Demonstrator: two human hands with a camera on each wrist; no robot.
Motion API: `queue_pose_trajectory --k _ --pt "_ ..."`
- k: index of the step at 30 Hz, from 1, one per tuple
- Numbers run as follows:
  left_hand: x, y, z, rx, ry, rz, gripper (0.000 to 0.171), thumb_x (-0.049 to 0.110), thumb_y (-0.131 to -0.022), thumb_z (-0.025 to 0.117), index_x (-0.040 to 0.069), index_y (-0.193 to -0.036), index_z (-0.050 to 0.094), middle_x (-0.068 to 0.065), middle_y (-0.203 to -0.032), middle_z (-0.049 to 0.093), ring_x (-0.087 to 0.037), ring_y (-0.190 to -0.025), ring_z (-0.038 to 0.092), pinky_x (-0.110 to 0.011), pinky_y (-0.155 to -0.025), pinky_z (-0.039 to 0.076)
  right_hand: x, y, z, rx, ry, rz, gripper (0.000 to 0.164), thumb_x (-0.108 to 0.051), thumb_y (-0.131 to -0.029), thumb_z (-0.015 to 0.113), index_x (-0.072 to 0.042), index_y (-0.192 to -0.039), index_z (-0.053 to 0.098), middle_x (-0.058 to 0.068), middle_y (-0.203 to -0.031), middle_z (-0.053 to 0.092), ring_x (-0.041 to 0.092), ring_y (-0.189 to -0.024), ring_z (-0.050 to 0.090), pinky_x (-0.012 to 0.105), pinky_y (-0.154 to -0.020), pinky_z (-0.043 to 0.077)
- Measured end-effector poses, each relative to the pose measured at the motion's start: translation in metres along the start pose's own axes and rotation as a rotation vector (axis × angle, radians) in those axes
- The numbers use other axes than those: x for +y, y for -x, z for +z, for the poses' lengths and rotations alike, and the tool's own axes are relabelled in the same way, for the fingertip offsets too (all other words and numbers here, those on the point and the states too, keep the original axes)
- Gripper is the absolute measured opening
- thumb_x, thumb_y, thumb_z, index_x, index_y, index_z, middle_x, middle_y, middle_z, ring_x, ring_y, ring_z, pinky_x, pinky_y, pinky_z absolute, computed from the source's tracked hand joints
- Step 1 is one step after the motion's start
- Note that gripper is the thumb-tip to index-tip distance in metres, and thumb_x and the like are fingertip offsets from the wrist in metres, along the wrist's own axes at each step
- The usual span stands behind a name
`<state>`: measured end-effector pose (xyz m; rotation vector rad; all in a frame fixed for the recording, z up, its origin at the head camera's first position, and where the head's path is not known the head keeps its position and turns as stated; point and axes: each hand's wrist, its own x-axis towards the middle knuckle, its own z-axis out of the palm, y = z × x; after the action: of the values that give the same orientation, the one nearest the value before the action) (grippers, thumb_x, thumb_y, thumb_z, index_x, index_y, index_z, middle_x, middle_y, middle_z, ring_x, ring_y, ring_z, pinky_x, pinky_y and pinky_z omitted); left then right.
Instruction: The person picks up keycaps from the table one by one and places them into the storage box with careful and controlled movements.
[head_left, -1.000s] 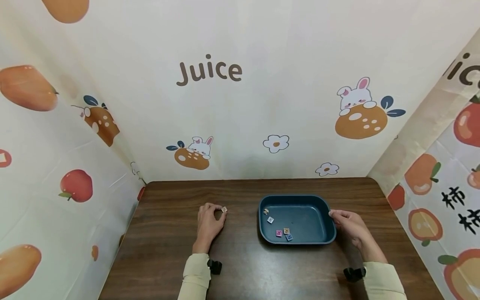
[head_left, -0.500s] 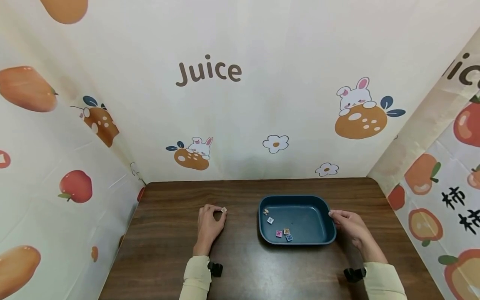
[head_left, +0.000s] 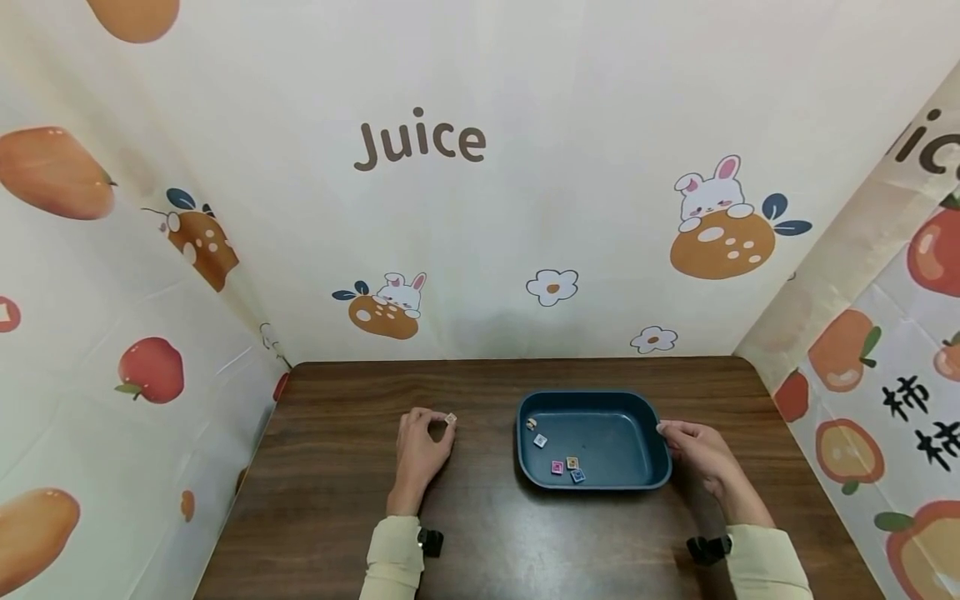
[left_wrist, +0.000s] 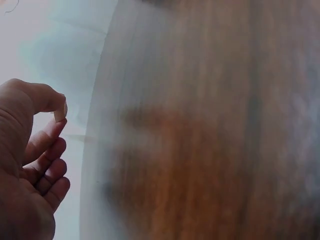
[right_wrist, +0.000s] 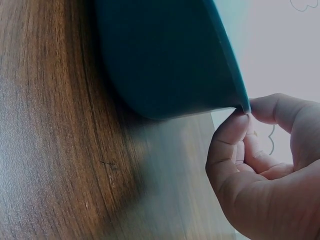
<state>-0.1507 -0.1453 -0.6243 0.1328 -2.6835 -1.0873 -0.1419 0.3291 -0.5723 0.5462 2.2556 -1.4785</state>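
Note:
Between thumb and index finger my left hand (head_left: 422, 454) pinches a small pale cube (head_left: 451, 419), close over the table left of a dark blue tray (head_left: 618, 433). In the left wrist view the fingertips (left_wrist: 60, 117) meet around the cube, which is mostly hidden there. At the tray's right end, my right hand (head_left: 705, 454) grips the rim between thumb and finger, as the right wrist view also shows on the tray wall (right_wrist: 165, 60). Inside the tray lie several small cubes: a beige one (head_left: 531, 423), a white one (head_left: 540, 441), and pink (head_left: 557, 467), yellow (head_left: 572, 462) and blue (head_left: 577, 476) ones grouped near the front wall.
The tray stands on a brown wood-grain table (head_left: 315, 483). A pale cloth backdrop (head_left: 600, 125) printed with fruit and rabbits rises behind the table and along both sides. Each wrist wears a small black camera, such as the left one (head_left: 431, 542).

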Motion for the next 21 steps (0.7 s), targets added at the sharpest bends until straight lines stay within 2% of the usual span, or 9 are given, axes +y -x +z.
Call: queue_pose_trajectory --k 6,15,21 --pt "0.009 0.000 -0.003 -0.020 0.010 0.002 0.018 0.032 -0.095 0.080 0.015 -0.102 0.081 -0.004 -0.110 0.069 -0.025 -0.107 0.058 -0.049 -0.095 0.051 -0.001 0.001 0.000 -0.002 -0.003 -0.013 0.064 -0.043 -0.108 0.057 0.008 -0.147 0.056 0.024 -0.146 0.062 0.003 -0.104 0.066 0.024 -0.087 0.060" --pt "0.026 0.002 -0.008 0.012 0.015 0.084 0.016 0.026 -0.091 0.083 0.015 -0.101 0.080 -0.004 -0.107 0.069 -0.025 -0.103 0.059 -0.048 -0.090 0.053 0.000 -0.001 0.000 -0.004 0.002 -0.019 0.066 -0.045 -0.108 0.057 0.007 -0.147 0.055 0.024 -0.146 0.062 0.003 -0.103 0.065 0.021 -0.084 0.058" --pt "0.033 0.004 -0.006 -0.004 0.029 0.129 0.015 0.026 -0.090 0.083 0.015 -0.100 0.080 -0.005 -0.104 0.069 -0.025 -0.103 0.059 -0.046 -0.090 0.053 0.000 -0.001 0.000 -0.005 -0.005 -0.019 0.065 -0.044 -0.107 0.059 0.008 -0.146 0.056 0.021 -0.142 0.066 0.002 -0.100 0.065 0.021 -0.083 0.058"
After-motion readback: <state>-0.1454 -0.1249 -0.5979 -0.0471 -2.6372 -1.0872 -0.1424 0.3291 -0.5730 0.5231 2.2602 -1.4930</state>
